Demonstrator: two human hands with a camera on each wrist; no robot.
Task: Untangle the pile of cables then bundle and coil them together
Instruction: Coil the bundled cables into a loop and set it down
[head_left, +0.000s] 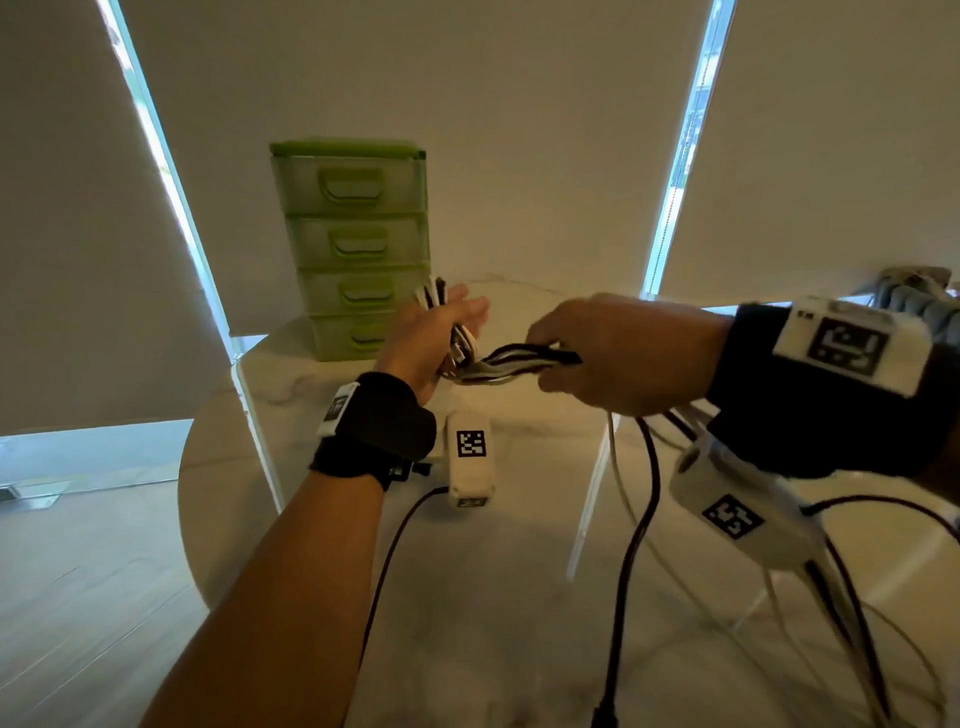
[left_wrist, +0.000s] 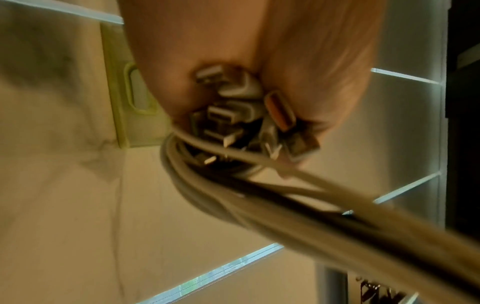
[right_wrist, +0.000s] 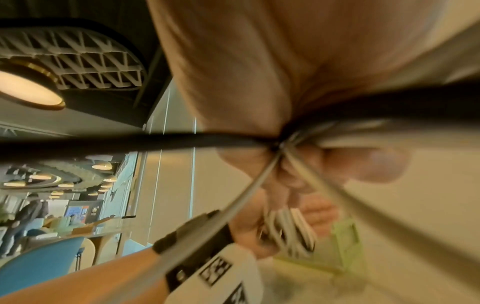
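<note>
A bundle of black and white cables (head_left: 511, 361) stretches between my two hands above the marble table (head_left: 519, 597). My left hand (head_left: 441, 338) grips one end of it, where several USB plugs (left_wrist: 233, 115) bunch together against the palm. My right hand (head_left: 613, 353) grips the same bundle a short way to the right, and its fingers (right_wrist: 374, 164) curl round the strands. Below the right hand the loose cable tails (head_left: 639, 519) hang down to the table's front edge. The left hand with its cable end (right_wrist: 288, 232) also shows in the right wrist view.
A green plastic drawer unit (head_left: 358, 244) stands at the back of the table, just behind my left hand. A clear acrylic stand (head_left: 592, 493) rises at the table's right. Roller blinds cover the windows behind. The floor lies to the left, beyond the table's rounded edge.
</note>
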